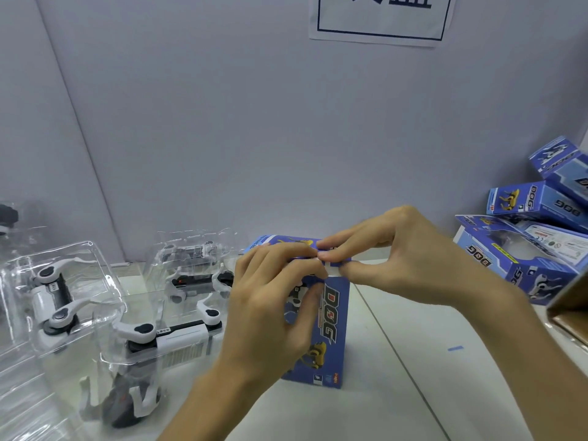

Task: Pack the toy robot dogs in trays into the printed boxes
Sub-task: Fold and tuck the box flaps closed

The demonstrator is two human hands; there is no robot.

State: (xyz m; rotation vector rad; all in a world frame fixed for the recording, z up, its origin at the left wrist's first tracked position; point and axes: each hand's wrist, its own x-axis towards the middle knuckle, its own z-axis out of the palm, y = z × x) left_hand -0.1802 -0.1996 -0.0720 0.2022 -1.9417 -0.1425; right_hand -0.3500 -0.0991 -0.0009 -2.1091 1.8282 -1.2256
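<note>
Our left hand [273, 300] gripped the upper end of the printed box [331, 329], thumb on the front panel and fingers curled over the top. Our right hand [391, 253] pinched a pale strip [332, 269] at the top edge between thumb and forefinger. We judged the strip to be sealing tape or a closing tab; the view did not settle which. The box stood on end near the middle of the bench [397, 402], touching nothing but our hands. We could not confirm whether a tray was already inside.

Risks, as we judged them:
- The box stood tall on its small end. A sideways pull on the strip could tip it if the left hand slackened.
- A strip laid askew or creased would leave the top flap loose.
- Heavy pressure on the top could dent the card.

Clearance:
- Clear trays [79, 246] holding toy robot dogs [181, 337] crowded the left side of the bench, the nearest just beside our left hand.
- Packed boxes [537, 202] were stacked at the far right corner, with a brown carton [569, 300] at the right edge.
- Bare bench showed between the box and that stack, and toward the near edge
</note>
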